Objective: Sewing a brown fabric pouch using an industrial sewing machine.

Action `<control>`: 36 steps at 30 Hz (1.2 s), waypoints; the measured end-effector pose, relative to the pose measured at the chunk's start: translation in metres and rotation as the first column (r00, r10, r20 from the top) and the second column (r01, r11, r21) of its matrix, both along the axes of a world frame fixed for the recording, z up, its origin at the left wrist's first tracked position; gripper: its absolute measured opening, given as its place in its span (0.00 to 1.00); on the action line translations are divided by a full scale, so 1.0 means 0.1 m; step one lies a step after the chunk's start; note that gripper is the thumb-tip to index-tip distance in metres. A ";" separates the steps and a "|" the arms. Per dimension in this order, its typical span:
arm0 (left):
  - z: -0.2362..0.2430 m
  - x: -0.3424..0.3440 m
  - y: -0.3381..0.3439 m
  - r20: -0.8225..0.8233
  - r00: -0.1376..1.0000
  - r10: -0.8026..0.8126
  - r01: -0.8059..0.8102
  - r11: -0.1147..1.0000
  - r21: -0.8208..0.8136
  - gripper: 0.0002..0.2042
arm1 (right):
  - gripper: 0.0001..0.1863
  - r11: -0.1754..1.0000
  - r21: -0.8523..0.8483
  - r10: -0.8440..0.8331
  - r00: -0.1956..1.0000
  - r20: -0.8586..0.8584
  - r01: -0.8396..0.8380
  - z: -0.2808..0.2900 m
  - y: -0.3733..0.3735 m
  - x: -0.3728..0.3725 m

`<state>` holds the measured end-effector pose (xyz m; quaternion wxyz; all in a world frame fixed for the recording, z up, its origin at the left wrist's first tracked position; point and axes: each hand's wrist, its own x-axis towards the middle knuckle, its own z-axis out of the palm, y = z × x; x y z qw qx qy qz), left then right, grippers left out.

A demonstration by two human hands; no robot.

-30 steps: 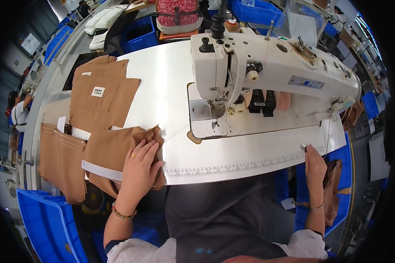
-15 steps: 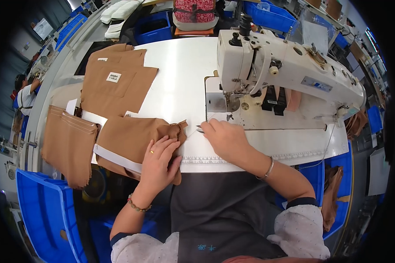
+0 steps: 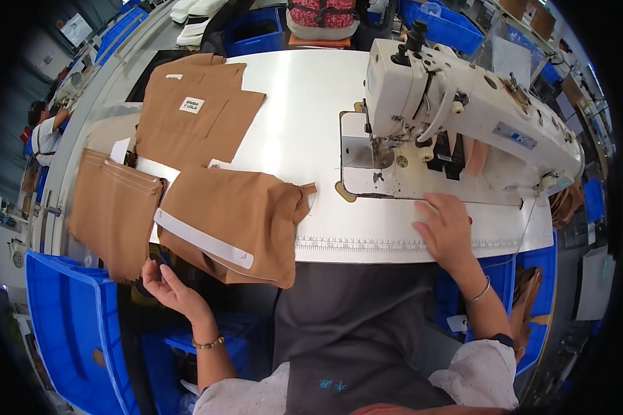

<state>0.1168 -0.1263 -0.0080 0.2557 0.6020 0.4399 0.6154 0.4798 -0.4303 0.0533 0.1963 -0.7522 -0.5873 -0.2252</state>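
My left hand (image 3: 171, 289) is just below a stack of brown fabric pieces (image 3: 114, 214) on the left, fingers apart and curved close to its lower corner; it holds nothing I can see. To the right of that stack lies a sewn brown fabric piece (image 3: 221, 200) with a white paper strip (image 3: 204, 238) along its front; no hand touches it. My right hand (image 3: 446, 232) is over the table's front part, below the sewing machine (image 3: 457, 104), with thumb and fingers apart. A small red thing (image 3: 471, 220) shows beside it, mostly hidden by the hand.
More brown panels with a white label (image 3: 192, 104) lie at the back left of the white table (image 3: 311, 90). A ruler strip (image 3: 353, 244) runs along its front edge. Blue bins (image 3: 69, 325) stand below on both sides. A person (image 3: 46, 135) sits far left.
My left hand has left the sewn piece and moved left and down to the stack. The right hand has moved right; the dark pointed tip at its fingers no longer shows. The view has shifted slightly.
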 end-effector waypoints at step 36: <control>0.62 1.55 -0.77 0.854 0.331 -0.400 0.901 0.403 -0.160 0.19 | 0.18 0.392 0.836 0.420 0.735 -0.533 0.383 0.83 0.09 -0.57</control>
